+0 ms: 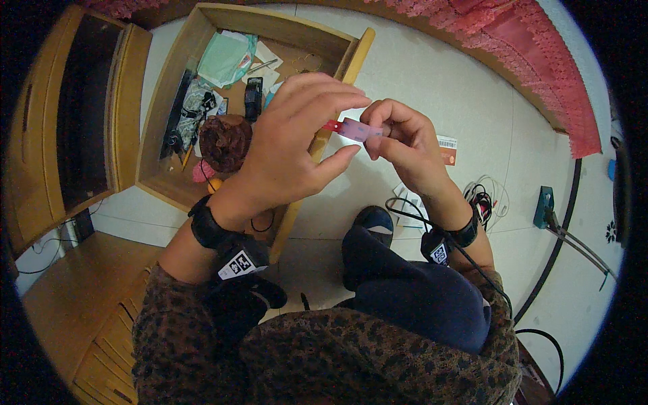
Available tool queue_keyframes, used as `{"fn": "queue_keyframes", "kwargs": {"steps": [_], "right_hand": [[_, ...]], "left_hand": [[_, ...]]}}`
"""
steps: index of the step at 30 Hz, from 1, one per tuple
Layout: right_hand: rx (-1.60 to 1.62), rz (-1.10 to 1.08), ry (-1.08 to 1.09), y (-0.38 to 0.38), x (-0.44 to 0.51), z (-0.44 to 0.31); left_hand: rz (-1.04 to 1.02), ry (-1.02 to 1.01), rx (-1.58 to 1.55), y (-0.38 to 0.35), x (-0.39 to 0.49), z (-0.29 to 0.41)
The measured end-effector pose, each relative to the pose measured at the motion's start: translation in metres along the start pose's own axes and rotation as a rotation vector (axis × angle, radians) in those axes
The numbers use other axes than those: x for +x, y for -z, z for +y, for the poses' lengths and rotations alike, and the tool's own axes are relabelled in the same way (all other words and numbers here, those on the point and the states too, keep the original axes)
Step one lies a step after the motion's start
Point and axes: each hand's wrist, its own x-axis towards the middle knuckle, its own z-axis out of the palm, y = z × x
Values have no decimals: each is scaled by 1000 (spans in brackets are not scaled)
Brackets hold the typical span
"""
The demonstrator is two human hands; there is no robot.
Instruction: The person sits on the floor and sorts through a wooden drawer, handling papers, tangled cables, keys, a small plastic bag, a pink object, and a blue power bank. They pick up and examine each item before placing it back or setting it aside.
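Between the fingers of my right hand is one end of a small pink-and-red strip with bluish marks. My left hand arches around the strip's other end, its thumb and fingertips apart; whether its hidden side touches the red end, I cannot tell. Both hands are above the front edge of a pulled-out wooden drawer. Inside the drawer lie a green packet, a black object, a brown ruffled hair piece or scrunchie, a pink item and a small orange ball.
A wooden cabinet stands at the left. On the tiled floor are an orange-and-white box or card, papers, coiled cables and a green-headed tool. Red lace cloth hangs at upper right. A black cable runs from my right wrist.
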Motion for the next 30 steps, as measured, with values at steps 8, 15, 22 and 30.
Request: {"fn": "queue_keyframes", "kwargs": {"steps": [8, 15, 22, 30], "right_hand": [[3, -19, 14, -1, 2, 1], [-63, -46, 38, -1, 2, -3], [-112, -53, 126, -1, 3, -2], [-241, -41, 238, -1, 4, -5]], "left_hand": [[-14, 54, -27, -1, -3, -1], [-5, 72, -72, 5, -2, -5], [3, 16, -100, 6, 0, -5], [10, -28, -77, 9, 0, -5]]}}
